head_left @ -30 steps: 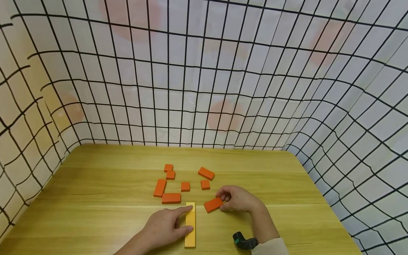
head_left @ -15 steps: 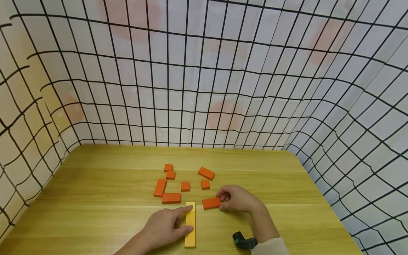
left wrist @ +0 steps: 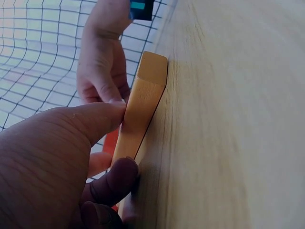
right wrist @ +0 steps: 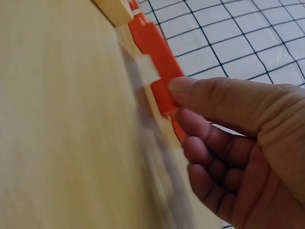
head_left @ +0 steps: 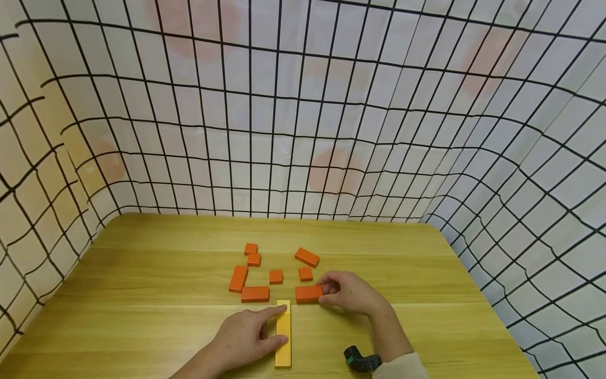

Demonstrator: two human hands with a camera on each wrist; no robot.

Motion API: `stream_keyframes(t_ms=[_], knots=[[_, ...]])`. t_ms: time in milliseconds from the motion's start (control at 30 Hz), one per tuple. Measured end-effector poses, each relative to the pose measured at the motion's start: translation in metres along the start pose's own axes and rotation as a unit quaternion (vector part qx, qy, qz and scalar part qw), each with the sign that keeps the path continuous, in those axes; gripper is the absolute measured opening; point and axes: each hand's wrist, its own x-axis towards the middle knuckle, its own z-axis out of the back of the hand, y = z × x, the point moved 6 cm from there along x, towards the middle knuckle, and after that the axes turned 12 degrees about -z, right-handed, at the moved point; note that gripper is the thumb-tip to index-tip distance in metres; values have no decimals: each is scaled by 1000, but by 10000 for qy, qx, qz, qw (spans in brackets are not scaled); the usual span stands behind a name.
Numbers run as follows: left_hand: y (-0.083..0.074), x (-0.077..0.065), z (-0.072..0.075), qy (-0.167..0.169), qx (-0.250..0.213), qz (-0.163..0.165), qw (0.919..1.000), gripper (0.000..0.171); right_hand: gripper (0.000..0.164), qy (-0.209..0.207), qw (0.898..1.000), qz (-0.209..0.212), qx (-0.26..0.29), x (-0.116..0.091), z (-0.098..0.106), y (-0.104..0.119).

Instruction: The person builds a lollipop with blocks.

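Observation:
My left hand (head_left: 242, 337) lies along a yellow strip. Its straight index finger rests on a small yellow block (head_left: 284, 302), its thumb on the long yellow block (head_left: 283, 353) joined end to end with it. The left wrist view shows the thumb against the upper face of this long block (left wrist: 143, 95), with other fingers bent beside it. To the right, my right hand (head_left: 352, 295) pinches an orange rectangular block (head_left: 307, 295) by its right end, between thumb and fingers. In the right wrist view the thumb overlaps the orange block (right wrist: 161, 50).
Beyond the hands lie several orange pieces: a rectangle (head_left: 255, 294), a slanted rectangle (head_left: 238, 279), another rectangle (head_left: 307, 257), and small squares such as this one (head_left: 276, 277). A black grid-patterned curtain (head_left: 284, 131) borders the wooden table (head_left: 142, 316). A dark band (head_left: 362, 360) sits at the right wrist.
The right hand has shifted the orange rectangular block slightly left and away, turning it from slanted to nearly level with the table's back edge. The left hand and yellow blocks stay put.

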Motion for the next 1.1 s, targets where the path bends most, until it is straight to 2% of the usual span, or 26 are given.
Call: stream_keyframes(t_ms=[167,467,1100], knots=[[0,0,0,17,-3,30,10000,62,24,-220,9996,162,-26,4,-5,6],[0,-1,-1,-33,22,-32,10000,61,25,-118,9992,350,-164,7,-24,14],[-1,-1,0,-41,87,14,10000,62,22,-267,9969,571,-462,7,-40,32]])
